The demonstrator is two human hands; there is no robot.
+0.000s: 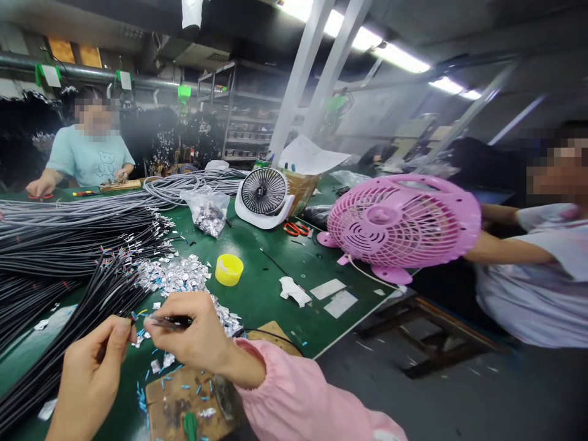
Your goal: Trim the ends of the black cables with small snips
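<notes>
Close together over the green table, my two hands meet at a small wire end (140, 314) with blue and yellow colours. My left hand (94, 367) is closed in a pinch on it, thumb against forefinger; most of the wire is hidden. My right hand (195, 334) grips a slim dark metal tool (171, 322), likely tweezers, whose tip points at the wire. Behind them lies a heap of silver foil scraps (177, 274), beside bundled black cables (105, 291) with stripped ends. Below is a worn wooden block (169, 401) with blue offcuts on it.
A yellow round tub (229, 270), a bag of small parts (209, 211), orange-handled scissors (296, 229) and a white fan (263, 196) stand or lie farther back. A pink fan (399, 223) is at the right edge. Co-workers sit across (92, 153) and at right (533, 263).
</notes>
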